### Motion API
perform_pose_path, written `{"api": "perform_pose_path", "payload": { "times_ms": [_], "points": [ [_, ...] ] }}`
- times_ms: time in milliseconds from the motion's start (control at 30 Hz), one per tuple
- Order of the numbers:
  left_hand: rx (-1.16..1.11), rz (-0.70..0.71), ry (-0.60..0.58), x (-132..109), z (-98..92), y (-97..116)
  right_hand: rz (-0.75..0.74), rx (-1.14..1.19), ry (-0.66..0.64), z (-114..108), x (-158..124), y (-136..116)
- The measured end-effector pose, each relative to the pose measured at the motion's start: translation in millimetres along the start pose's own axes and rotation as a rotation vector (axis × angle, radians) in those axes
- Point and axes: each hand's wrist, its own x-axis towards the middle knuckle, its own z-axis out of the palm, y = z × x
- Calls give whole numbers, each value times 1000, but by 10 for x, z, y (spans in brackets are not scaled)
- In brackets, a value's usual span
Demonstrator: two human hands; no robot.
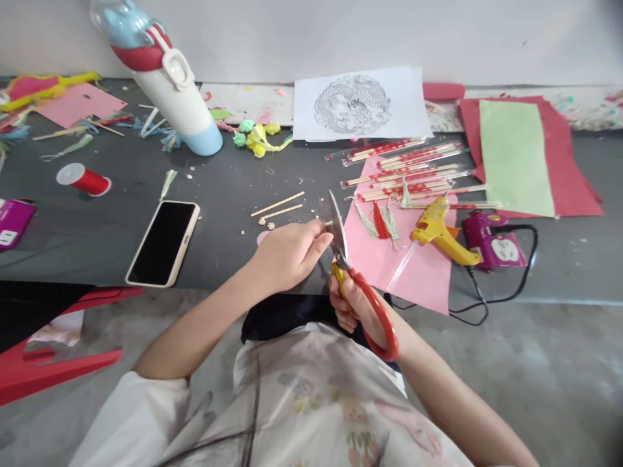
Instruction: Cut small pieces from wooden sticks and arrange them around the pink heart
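Observation:
My right hand [351, 302] grips a pair of scissors [381, 322] by its red and yellow handles. The blades point away from me and stand apart, one of them blurred. Closed in a pinch, my left hand [291, 255] is right beside the blades. A short pale tip of a thin wooden stick [329, 224] shows between its fingers and the blades; the rest is hidden in the hand. Just beyond that hand, two cut wooden sticks [278, 205] lie on the dark table, with small cut bits [267, 224] near them.
A yellow glue gun [440, 233] with a black cord and small tassels [381, 222] lie on pink paper [423, 279] at right. Wrapped chopsticks [418, 155] are behind. At left are a phone [160, 243], red thread spool [85, 179] and tall bottle [170, 91].

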Motion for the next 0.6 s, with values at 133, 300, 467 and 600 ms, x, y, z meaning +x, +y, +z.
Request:
{"api": "perform_pose_path", "payload": {
  "times_ms": [133,300,467,600],
  "points": [
    [157,53,-92,43,28,-56,96,141,-40,-51,95,-29],
    [221,66,-105,7,25,-49,106,87,-24,-44,85,-105],
    [304,107,31,-83,-44,34,61,72,-41,56,114,-174],
    [422,183,305,-170,-125,225,-3,-18,2,167,220,-192]
  ]
}}
